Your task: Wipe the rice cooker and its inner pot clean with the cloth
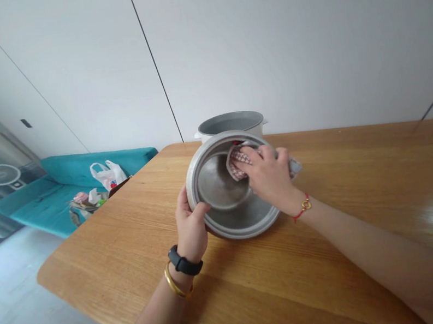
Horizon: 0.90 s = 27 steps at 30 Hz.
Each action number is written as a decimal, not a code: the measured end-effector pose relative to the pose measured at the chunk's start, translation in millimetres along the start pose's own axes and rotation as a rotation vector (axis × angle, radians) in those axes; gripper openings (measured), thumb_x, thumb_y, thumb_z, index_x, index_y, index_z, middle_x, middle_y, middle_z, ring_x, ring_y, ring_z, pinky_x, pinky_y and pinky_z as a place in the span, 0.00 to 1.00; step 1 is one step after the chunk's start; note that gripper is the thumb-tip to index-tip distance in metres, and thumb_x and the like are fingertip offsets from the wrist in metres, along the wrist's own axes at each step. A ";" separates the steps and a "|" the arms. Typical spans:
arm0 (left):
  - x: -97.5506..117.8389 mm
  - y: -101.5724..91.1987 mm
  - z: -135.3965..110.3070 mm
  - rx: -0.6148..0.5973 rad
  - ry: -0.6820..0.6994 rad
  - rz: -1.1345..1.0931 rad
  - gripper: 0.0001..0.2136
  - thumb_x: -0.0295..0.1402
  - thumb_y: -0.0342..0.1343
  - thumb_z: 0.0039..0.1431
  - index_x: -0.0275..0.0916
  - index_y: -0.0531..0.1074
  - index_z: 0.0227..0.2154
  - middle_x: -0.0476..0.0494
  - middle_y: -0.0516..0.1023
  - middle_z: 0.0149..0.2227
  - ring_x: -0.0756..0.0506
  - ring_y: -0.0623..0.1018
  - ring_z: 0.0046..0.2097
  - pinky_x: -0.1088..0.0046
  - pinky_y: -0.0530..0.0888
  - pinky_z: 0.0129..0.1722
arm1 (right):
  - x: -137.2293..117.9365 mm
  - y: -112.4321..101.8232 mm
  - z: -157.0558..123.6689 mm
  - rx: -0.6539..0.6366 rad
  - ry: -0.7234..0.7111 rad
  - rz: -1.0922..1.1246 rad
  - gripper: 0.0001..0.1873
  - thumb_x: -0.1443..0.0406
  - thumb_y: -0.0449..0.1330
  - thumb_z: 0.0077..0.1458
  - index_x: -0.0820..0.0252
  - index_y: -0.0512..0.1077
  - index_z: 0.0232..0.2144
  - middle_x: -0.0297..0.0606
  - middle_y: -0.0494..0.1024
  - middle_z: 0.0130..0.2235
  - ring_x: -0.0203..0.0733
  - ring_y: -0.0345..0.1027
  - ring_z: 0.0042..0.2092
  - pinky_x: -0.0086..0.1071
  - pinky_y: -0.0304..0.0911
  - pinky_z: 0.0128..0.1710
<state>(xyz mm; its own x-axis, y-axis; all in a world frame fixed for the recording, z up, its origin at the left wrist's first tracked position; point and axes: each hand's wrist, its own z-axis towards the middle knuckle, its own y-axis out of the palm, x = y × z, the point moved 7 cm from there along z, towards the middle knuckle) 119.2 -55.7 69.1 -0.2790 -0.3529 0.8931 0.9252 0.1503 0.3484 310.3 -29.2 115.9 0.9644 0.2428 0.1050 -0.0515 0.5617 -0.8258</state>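
Note:
A round grey metal pot (219, 181) is tilted up on the table, its inside facing me. My left hand (191, 221) grips its left rim, the thumb over the edge and the other fingers behind. My right hand (271, 175) is closed on a red-and-white patterned cloth (236, 163), pressed against the inner wall at the upper right. A grey end of the cloth shows past the hand's far side. Just behind stands a white, wide-mouthed pot (230, 121) with a grey inside and small side handles; the metal pot covers most of its front.
The wooden table (128, 232) has a rounded left corner and runs back to a pale panelled wall (283, 40). Left of it is a teal sofa (64, 173) with a white plastic bag (108, 175) and assorted small items. A fan (0, 175) stands by the curtain.

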 end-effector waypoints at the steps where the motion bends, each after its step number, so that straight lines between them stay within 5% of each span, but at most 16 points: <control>1: -0.9 1.1 0.6 -0.002 -0.019 -0.027 0.26 0.25 0.62 0.42 0.43 0.75 0.49 0.48 0.81 0.45 0.43 0.78 0.46 0.70 0.75 0.45 | 8.7 -6.4 1.7 0.078 0.026 0.025 0.26 0.67 0.50 0.65 0.40 0.73 0.60 0.39 0.66 0.67 0.61 0.54 0.60 0.58 0.50 0.55; 4: -2.9 -0.6 1.8 0.030 -0.047 -0.087 0.27 0.24 0.61 0.41 0.43 0.75 0.49 0.49 0.81 0.43 0.45 0.77 0.44 0.72 0.74 0.43 | 43.0 -22.3 7.8 0.267 0.158 0.126 0.27 0.66 0.52 0.64 0.41 0.70 0.63 0.39 0.64 0.67 0.62 0.51 0.62 0.59 0.47 0.59; 8: -5.0 -6.8 4.6 0.075 -0.079 -0.132 0.26 0.23 0.59 0.39 0.43 0.76 0.47 0.50 0.80 0.42 0.47 0.76 0.42 0.74 0.74 0.41 | 100.0 -29.6 17.2 0.427 0.405 0.489 0.24 0.65 0.54 0.60 0.55 0.74 0.57 0.47 0.66 0.64 0.59 0.59 0.61 0.56 0.56 0.59; 11: -7.2 -6.1 6.8 0.060 -0.128 -0.150 0.27 0.23 0.59 0.40 0.42 0.75 0.48 0.50 0.80 0.42 0.47 0.77 0.42 0.73 0.75 0.42 | 116.3 -0.5 27.2 0.166 0.516 1.110 0.17 0.57 0.58 0.57 0.59 0.76 0.44 0.46 0.77 0.50 0.51 0.72 0.49 0.46 0.68 0.50; 13: -8.2 -5.2 7.7 0.059 -0.158 -0.152 0.32 0.24 0.61 0.42 0.46 0.72 0.55 0.49 0.80 0.46 0.46 0.78 0.43 0.72 0.76 0.43 | 104.9 17.6 27.1 -0.071 0.547 1.489 0.18 0.52 0.63 0.52 0.58 0.74 0.39 0.41 0.80 0.40 0.45 0.75 0.39 0.39 0.72 0.41; 15: -6.9 -5.2 8.3 0.058 -0.158 -0.137 0.41 0.27 0.65 0.47 0.54 0.61 0.66 0.48 0.76 0.56 0.45 0.79 0.48 0.69 0.77 0.47 | 93.8 22.7 24.4 -0.146 0.554 1.680 0.20 0.56 0.70 0.45 0.58 0.72 0.38 0.36 0.80 0.35 0.41 0.75 0.34 0.34 0.73 0.36; 18: 3.6 -3.5 8.2 -0.025 -0.032 -0.067 0.51 0.39 0.70 0.52 0.62 0.44 0.72 0.46 0.64 0.68 0.41 0.74 0.61 0.63 0.74 0.56 | 91.6 21.6 22.2 -0.060 0.602 1.696 0.22 0.68 0.72 0.36 0.58 0.72 0.37 0.33 0.81 0.33 0.39 0.76 0.32 0.31 0.74 0.33; 20: 14.1 1.6 4.6 -0.161 0.118 0.013 0.57 0.47 0.75 0.44 0.57 0.44 0.73 0.39 0.60 0.71 0.37 0.68 0.67 0.58 0.70 0.61 | 96.9 20.9 22.1 -0.017 0.663 1.657 0.22 0.72 0.69 0.33 0.59 0.72 0.36 0.33 0.81 0.32 0.41 0.76 0.31 0.32 0.74 0.31; 24: 30.1 15.0 -11.4 -0.398 0.447 0.316 0.68 0.51 0.80 0.13 0.48 0.60 0.68 0.29 0.51 0.73 0.22 0.48 0.73 0.42 0.59 0.66 | 120.8 8.8 22.9 0.061 0.703 1.583 0.24 0.75 0.67 0.30 0.60 0.73 0.36 0.36 0.81 0.32 0.44 0.77 0.31 0.34 0.75 0.28; 27: 37.1 19.6 -18.8 -0.380 0.615 0.589 0.50 0.43 0.82 0.18 0.49 0.75 0.55 0.34 0.49 0.73 0.19 0.39 0.73 0.33 0.50 0.66 | 134.5 -7.0 21.4 0.080 0.654 1.529 0.24 0.75 0.68 0.30 0.59 0.75 0.36 0.39 0.82 0.35 0.45 0.77 0.32 0.34 0.75 0.27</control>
<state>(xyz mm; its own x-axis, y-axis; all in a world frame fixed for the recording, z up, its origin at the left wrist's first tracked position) 131.8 -83.1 103.7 0.3469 -0.7593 0.5506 0.9266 0.1864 -0.3267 434.9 16.4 147.6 -0.0478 0.2314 -0.9717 -0.9805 0.1750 0.0899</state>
